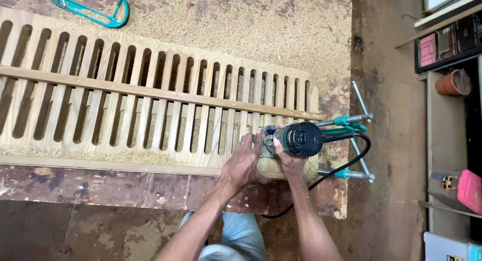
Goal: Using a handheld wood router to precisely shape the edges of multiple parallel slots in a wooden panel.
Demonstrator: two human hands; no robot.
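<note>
A long slotted wooden panel [125,98] lies across a sawdust-covered workbench [241,25], with a thin wooden strip [150,92] laid along it. At its right end stands a compact green and black trim router [299,139]. My right hand [289,160] grips the router's body from below. My left hand [244,160], a ring on one finger, presses against the router's metal base on the panel. A black power cord [346,163] loops from the router off the bench.
Green-handled clamps [354,120] hold the panel's right end to the bench. A turquoise clamp [93,10] lies at the far left. To the right, past a dusty floor strip, stand shelves with a clay pot [452,83] and a pink box [469,190].
</note>
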